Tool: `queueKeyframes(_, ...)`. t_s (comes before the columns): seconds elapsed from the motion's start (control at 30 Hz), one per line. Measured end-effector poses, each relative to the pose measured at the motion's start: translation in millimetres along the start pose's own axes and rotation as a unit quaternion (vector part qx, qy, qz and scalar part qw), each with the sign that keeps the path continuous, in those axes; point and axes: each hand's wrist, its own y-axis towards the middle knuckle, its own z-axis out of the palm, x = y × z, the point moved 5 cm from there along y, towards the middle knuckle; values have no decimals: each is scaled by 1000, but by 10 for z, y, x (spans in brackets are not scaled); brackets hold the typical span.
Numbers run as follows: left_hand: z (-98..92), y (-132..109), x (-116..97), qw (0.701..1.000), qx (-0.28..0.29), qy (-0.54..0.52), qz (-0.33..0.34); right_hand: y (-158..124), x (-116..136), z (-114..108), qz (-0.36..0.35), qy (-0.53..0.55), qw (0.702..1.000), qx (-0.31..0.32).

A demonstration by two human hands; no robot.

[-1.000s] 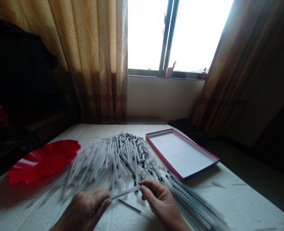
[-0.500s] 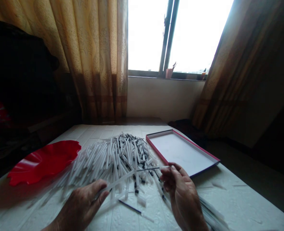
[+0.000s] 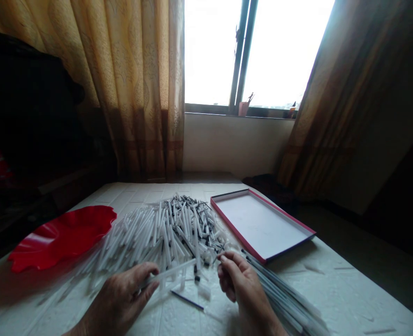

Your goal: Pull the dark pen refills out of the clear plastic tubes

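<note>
My left hand (image 3: pixel 124 296) pinches one white pen barrel (image 3: pixel 173 272) that points toward the right. My right hand (image 3: pixel 239 284) is closed in a pinch on a thin dark refill (image 3: pixel 216 257) whose tip sits close to the barrel's open end. Both hands hover just in front of a big heap of white barrels (image 3: pixel 157 233) mixed with black-tipped refills. One loose refill (image 3: pixel 187 301) lies on the white tabletop (image 3: pixel 332 298) between my hands.
A red wavy-edged dish (image 3: pixel 61 235) sits at the left. A flat pink-rimmed tray (image 3: pixel 260 224) lies at the right. A row of long thin pieces (image 3: pixel 283 298) runs along my right wrist. Curtains and a window stand behind the table.
My right hand drew a thin refill up and to the right, then came back down and left toward the barrel's end. My left hand kept its hold on the barrel.
</note>
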Motion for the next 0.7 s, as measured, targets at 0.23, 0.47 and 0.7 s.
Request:
queueKeyframes(0.23, -9, 6, -161, 998, 39, -47, 31, -211, 187, 106, -167, -190, 967, 35)
queueKeyframes(0.47, -46, -10, -109, 981, 11, -188, -52, -396, 201, 267, -374, -348, 845, 156)
queueKeyframes(0.7, 67, -51, -19, 856, 91, -420, -289, -458, -41, 358, -398, -376, 805, 230)
